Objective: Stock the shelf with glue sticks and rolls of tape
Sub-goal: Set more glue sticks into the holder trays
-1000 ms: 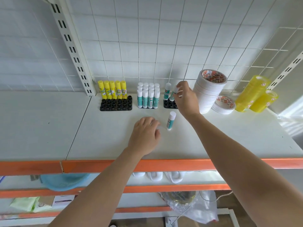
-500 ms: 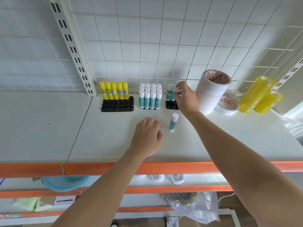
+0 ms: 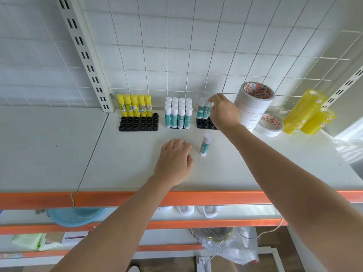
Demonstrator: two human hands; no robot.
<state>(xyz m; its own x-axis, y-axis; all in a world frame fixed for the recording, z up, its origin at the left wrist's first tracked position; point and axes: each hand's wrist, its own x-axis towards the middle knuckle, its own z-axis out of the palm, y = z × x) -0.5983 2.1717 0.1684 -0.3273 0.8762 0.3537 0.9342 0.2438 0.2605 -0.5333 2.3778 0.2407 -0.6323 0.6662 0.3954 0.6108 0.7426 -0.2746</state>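
At frame centre, the right hand (image 3: pixel 223 112) pinches a teal glue stick (image 3: pixel 206 109) standing in the black holder (image 3: pixel 205 124); the left hand (image 3: pixel 173 161) rests relaxed on the shelf (image 3: pixel 121 165), beside another upright glue stick (image 3: pixel 205 144).

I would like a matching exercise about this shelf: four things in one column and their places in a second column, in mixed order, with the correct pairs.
Things
1. yellow glue sticks
2. lone teal glue stick
3. stack of white tape rolls
4. yellow tape rolls

Places
A. far right of the shelf
B. back row of the left black tray
C. standing on the bare shelf, beside the left hand
D. just right of the right hand

Pairs: 1-B, 2-C, 3-D, 4-A
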